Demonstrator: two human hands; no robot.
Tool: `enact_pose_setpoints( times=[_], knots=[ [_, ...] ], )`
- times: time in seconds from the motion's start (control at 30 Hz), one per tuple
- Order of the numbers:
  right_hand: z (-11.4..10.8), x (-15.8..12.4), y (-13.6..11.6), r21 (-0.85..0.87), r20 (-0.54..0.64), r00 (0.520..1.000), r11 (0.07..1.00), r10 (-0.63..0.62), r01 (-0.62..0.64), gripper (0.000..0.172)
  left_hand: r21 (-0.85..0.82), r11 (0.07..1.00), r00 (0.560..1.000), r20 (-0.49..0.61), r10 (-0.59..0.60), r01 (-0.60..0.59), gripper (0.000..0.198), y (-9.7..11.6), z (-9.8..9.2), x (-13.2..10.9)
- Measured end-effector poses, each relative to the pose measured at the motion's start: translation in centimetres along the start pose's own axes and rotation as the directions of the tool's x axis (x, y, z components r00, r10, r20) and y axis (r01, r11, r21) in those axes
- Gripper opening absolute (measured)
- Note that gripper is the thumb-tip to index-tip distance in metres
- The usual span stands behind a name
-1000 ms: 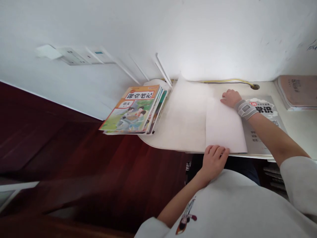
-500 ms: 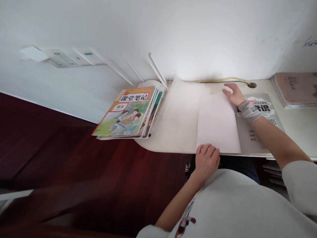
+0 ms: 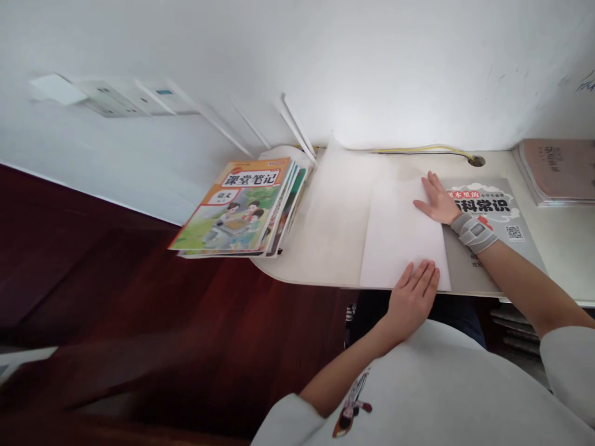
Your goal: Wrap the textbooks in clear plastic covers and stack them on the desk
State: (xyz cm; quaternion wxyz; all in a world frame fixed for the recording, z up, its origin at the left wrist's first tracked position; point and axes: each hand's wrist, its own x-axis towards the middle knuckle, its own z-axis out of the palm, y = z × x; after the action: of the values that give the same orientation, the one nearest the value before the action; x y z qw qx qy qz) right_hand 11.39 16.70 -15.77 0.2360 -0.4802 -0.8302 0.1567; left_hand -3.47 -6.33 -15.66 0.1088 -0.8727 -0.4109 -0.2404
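Paper (image 3: 402, 238) overlaps grey book (image 3: 493, 203); left hand (image 3: 413, 297) and right hand (image 3: 438, 201) spread flat, gripping nothing, probably to stop it slipping.

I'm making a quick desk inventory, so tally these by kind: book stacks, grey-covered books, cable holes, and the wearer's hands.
Book stacks: 2 (orange-and-green top cover; brown top cover)
Grey-covered book: 1
Cable hole: 1
Hands: 2 (left hand; right hand)
Total: 6
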Motion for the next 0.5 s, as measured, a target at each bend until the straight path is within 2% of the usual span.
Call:
enact_pose_setpoints(
  times=[0.17, 0.3, 0.5],
  knots=[
    [-0.16, -0.25, -0.27, -0.038, 0.049, 0.998, 0.999, -0.035, 0.037, 0.093, -0.005, 0.999, 0.999, 0.013, -0.033, 0.033, 0.038, 0.16, 0.17, -0.49],
    [-0.10, -0.37, -0.59, -0.084, 0.125, 0.989, 0.992, -0.080, 0.091, 0.090, 0.006, 1.000, 1.000, 0.014, -0.005, 0.004, 0.037, 0.47, 0.16, -0.43],
    [-0.34, -0.55, -0.93, -0.096, 0.105, 0.991, 0.991, -0.081, 0.091, 0.087, -0.001, 0.999, 0.999, 0.039, -0.033, 0.033, 0.037, -0.13, -0.49, -0.57]
  ],
)
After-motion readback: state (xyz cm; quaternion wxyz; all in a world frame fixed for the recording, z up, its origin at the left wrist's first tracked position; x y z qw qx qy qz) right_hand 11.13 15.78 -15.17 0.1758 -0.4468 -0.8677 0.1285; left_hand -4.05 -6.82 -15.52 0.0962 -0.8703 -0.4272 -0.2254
